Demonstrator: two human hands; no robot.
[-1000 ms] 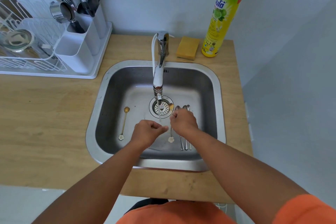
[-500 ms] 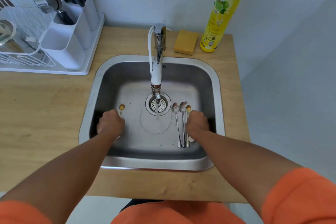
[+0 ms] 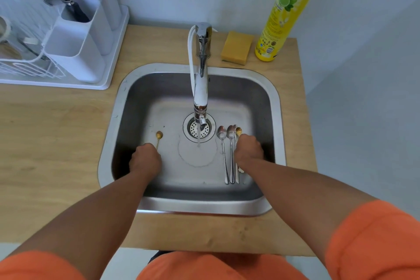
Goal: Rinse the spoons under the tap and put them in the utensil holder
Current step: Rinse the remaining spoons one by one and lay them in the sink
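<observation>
Left hand left of the drain, fingers curled over a gold spoon. Right hand right of it, curled over another gold spoon; actual grip cannot be told.

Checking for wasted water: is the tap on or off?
On. A thin stream runs from the tap spout onto the sink floor, just in front of the drain.

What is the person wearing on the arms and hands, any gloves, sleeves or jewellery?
No gloves: the left hand and the right hand are bare, and no rings, watch or bracelets show. Both forearms are uncovered. Short orange fabric sleeves cover the upper arms at the bottom corners of the head view, matching the orange garment at the bottom edge. No markings or logos are visible on the fabric.
</observation>
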